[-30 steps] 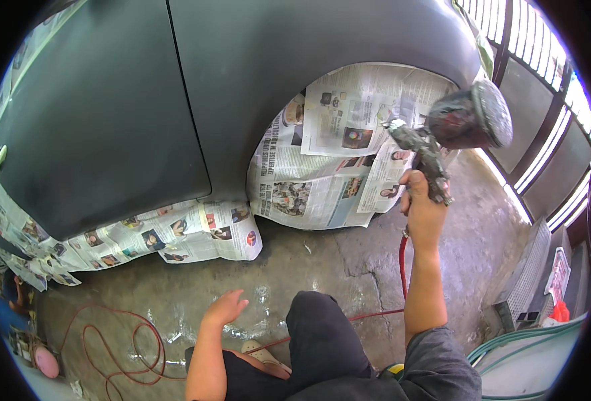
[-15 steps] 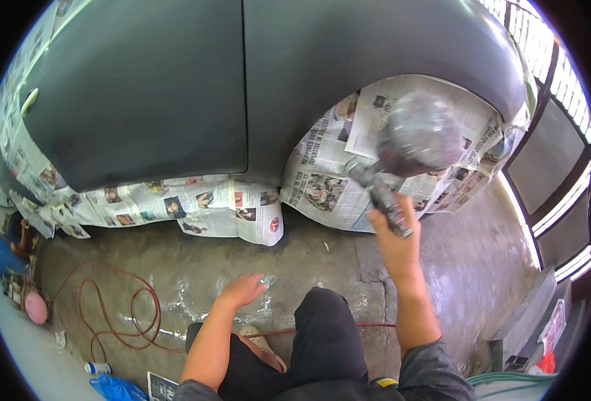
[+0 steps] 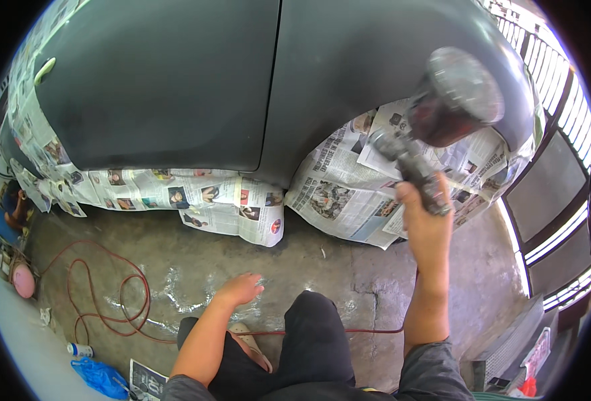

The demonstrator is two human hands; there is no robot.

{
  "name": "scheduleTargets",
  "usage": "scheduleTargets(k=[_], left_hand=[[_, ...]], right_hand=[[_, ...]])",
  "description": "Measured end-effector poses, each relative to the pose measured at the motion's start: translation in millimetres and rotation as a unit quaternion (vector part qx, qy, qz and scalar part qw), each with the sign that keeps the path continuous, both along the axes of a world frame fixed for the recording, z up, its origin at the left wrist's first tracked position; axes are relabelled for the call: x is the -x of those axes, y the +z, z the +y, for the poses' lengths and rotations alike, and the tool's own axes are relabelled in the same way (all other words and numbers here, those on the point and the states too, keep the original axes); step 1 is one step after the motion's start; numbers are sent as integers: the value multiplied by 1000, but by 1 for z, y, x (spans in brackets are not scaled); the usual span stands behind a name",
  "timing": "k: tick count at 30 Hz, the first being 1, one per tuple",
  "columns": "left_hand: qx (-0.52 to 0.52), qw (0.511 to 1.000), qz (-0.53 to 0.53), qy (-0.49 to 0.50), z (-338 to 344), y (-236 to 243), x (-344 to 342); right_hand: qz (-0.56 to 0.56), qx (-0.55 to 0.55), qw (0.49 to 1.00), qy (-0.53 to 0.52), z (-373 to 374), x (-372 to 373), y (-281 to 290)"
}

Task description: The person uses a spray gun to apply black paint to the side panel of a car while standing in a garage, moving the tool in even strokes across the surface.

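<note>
My right hand [image 3: 424, 206] is wrapped round the handle of a paint spray gun [image 3: 408, 155]. The gun's translucent cup [image 3: 457, 100], smeared by motion, shows dark liquid inside and sits on top of the gun. Gun and cup appear in front of the car's dark grey fender [image 3: 375, 57] and the newspaper-covered wheel arch [image 3: 335, 194]. My left hand [image 3: 241, 289] hangs over the floor near my knee, fingers stretched out and holding nothing. Left of the fender is the dark grey door [image 3: 168, 87], parted from it by a narrow vertical gap.
Newspaper sheets [image 3: 229, 200] cover the car's lower edge. A red hose [image 3: 145, 294] lies in loops on the concrete floor [image 3: 322, 267] and runs behind my legs. A blue plastic bag [image 3: 100, 377] and a can [image 3: 80, 349] lie at lower left. A barred gate [image 3: 549, 180] stands right.
My right hand has moved the spray gun up and to the right, toward the fender. The view has shifted slightly; my left hand has stayed nearly where it was.
</note>
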State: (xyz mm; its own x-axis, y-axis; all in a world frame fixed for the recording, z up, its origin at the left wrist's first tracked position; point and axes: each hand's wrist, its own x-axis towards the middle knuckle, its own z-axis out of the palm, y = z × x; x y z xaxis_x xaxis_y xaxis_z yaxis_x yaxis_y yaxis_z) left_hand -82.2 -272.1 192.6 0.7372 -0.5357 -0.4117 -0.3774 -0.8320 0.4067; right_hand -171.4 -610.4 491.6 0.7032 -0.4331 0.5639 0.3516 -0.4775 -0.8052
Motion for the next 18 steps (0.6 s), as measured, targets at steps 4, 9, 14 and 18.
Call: scheduleTargets(k=[4,9,14,18], left_hand=[[-4,1000,4,19,-3,0,2],[20,1000,-11,-7,-10,-13,-2],[9,1000,-2,10,-4,3,1],[29,999,-35,8,0,-7,0]], right_hand=[[-57,-40,997,-41,0,4,40],[-48,-6,996,-73,10,-6,44],[19,50,998,-13,30,-34,-11],[64,151,986,16,61,-46,-51]])
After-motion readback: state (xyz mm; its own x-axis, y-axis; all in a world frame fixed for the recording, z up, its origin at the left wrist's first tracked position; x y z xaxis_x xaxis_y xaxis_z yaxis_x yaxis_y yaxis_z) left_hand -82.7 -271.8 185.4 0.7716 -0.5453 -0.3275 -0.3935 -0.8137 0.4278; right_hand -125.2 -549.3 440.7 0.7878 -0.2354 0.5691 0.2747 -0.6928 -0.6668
